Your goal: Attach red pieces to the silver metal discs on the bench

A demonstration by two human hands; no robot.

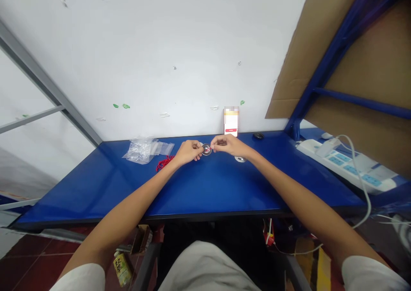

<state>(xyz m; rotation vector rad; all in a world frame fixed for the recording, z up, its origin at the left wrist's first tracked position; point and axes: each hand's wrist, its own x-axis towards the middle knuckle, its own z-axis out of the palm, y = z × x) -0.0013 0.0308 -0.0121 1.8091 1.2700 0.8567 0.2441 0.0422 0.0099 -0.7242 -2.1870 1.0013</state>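
My left hand [189,151] and my right hand [227,145] meet over the far middle of the blue table [208,188]. Between their fingertips they hold a small round clear disc [206,150] with a bit of red cord on it. The left fingers pinch its left rim, the right fingers pinch at its right side. A bundle of red cords [164,162] lies on the table just left of my left wrist. A second small round disc [240,158] lies on the table under my right wrist.
A heap of clear plastic bags [146,149] lies at the back left. A phone [231,121] leans upright against the white wall. A small black round object [258,135] sits by the wall. A white power strip [346,164] with a plugged cable lies at the right, under blue shelving with cardboard [353,59].
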